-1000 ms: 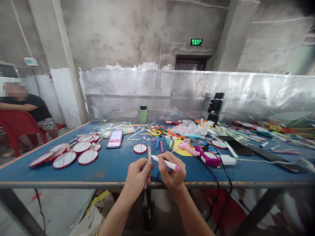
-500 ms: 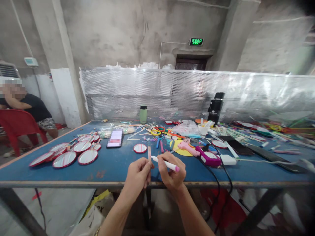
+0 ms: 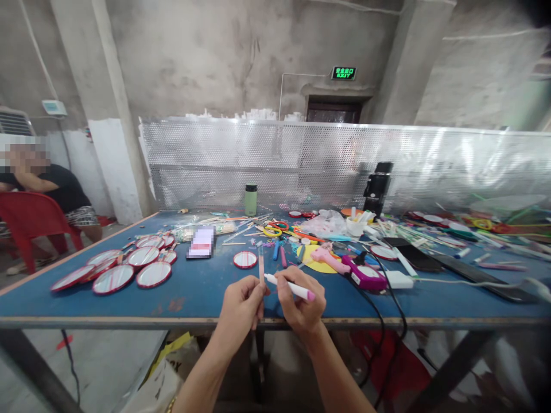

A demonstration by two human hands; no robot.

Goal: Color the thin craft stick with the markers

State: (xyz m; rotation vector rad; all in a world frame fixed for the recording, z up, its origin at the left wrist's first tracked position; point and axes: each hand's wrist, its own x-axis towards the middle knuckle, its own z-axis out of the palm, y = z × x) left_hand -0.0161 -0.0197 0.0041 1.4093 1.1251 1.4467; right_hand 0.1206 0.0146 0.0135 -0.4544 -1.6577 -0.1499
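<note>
My left hand (image 3: 241,308) is closed on a thin wooden craft stick (image 3: 260,265), held upright above the near edge of the blue table (image 3: 198,289). My right hand (image 3: 300,301) grips a white marker with a pink cap (image 3: 291,286). The marker's tip touches the stick just above my left fingers. A small red-rimmed round mirror (image 3: 245,260) lies on the table just beyond the stick.
Several red-rimmed round mirrors (image 3: 120,269) lie at the left. A pink glue gun (image 3: 364,274) with black cables, scissors (image 3: 272,231), sticks and markers clutter the middle and right. A green bottle (image 3: 250,200) stands by the perforated metal screen. A person sits on a red chair (image 3: 30,221) at far left.
Both hands hold nearly still, with the marker tip staying on the stick. The seated person at far left shifted their arm and head slightly.
</note>
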